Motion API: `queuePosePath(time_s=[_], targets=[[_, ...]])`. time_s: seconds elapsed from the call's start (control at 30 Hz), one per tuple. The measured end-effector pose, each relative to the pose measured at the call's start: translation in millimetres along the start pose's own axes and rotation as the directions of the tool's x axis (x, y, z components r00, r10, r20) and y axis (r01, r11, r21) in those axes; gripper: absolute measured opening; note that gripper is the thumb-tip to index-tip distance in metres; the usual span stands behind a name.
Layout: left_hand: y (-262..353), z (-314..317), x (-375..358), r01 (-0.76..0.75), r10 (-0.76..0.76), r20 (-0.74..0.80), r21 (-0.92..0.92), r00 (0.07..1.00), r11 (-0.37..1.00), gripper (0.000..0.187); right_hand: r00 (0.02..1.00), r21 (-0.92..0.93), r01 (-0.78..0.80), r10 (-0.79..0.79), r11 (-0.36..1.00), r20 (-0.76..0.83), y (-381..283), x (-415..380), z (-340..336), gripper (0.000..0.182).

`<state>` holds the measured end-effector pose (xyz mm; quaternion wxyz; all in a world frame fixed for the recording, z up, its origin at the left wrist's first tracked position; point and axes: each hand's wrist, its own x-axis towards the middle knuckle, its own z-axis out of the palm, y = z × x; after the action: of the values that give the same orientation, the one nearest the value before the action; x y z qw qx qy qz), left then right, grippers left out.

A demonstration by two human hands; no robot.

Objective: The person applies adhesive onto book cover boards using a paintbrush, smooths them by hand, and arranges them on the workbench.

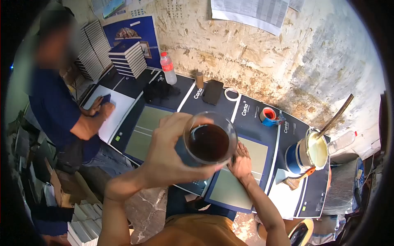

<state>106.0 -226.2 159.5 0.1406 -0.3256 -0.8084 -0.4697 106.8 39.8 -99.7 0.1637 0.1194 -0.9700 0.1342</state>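
My left hand [166, 153] is wrapped around a clear drinking glass [210, 123] of dark brown liquid, raised close to the camera. The glass hides part of the table behind it. Below and to the right, my right hand [241, 162] lies with its fingers stretched out on a blue-edged cover sheet with beige boards [232, 190]. A similar cover sheet with boards [141, 123] lies to the left, partly behind my left hand.
A bucket of pale paste [298, 156] with a stick [336, 115] stands at right, beside a brush [301, 178]. Tape rolls [232, 94], a bottle [168, 69] and stacked books [127, 61] line the back. At left, a co-worker [61, 102] handles a small dark blue item [106, 99].
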Motion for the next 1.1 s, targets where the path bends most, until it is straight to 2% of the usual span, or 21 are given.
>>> queuePosePath(time_s=[0.07,0.13,0.17,0.37,0.43,0.5,0.6,0.9,1.0,1.1], targets=[[8.0,-2.8,-4.9,-0.079,0.075,0.064,0.072,0.995,0.994,0.067,0.99,0.364,-0.124,0.142,0.923,-0.022,-3.0,2.0,5.0,0.047],[13.1,-3.6,-11.7,-0.083,0.08,0.106,0.022,0.991,0.996,0.073,0.999,0.239,-0.017,0.023,0.971,-0.024,3.8,0.9,5.0,0.047],[16.9,-4.0,-14.6,-0.085,0.085,0.128,0.0,0.988,0.996,0.075,0.996,-0.034,0.076,-0.078,0.996,-0.047,4.5,-1.3,4.2,0.046],[31.6,0.1,-26.5,-0.096,0.13,0.233,-0.152,0.964,0.984,0.074,0.998,0.054,-0.026,0.028,0.998,-0.053,-2.4,3.3,3.9,0.044],[38.0,2.7,-27.1,-0.111,0.141,0.208,-0.149,0.968,0.983,0.063,0.998,0.05,-0.014,0.017,0.999,-0.054,-1.1,3.7,3.2,0.044],[46.4,10.7,-26.9,-0.129,0.143,0.118,-0.121,0.983,0.984,0.044,0.998,0.04,0.002,0.001,0.999,-0.064,-0.1,3.3,4.1,0.044],[54.4,11.9,-26.6,-0.102,0.122,0.106,-0.179,0.987,0.979,0.049,0.998,0.042,-0.003,0.006,0.999,-0.057,-1.8,3.3,2.0,0.046],[41.1,10.8,-26.4,-0.124,0.176,0.256,-0.206,0.95,0.971,0.061,0.999,0.075,-0.025,0.028,0.997,-0.037,0.5,2.5,4.5,0.052],[37.7,11.2,-30.0,-0.128,0.191,0.308,-0.214,0.932,0.968,0.072,0.999,0.082,-0.023,0.025,0.996,-0.032,0.2,1.3,2.5,0.055],[40.4,8.3,-26.2,-0.127,0.202,0.339,-0.231,0.919,0.965,0.072,1.0,0.089,-0.006,0.008,0.996,-0.029,-2.8,3.6,-2.6,0.058]])
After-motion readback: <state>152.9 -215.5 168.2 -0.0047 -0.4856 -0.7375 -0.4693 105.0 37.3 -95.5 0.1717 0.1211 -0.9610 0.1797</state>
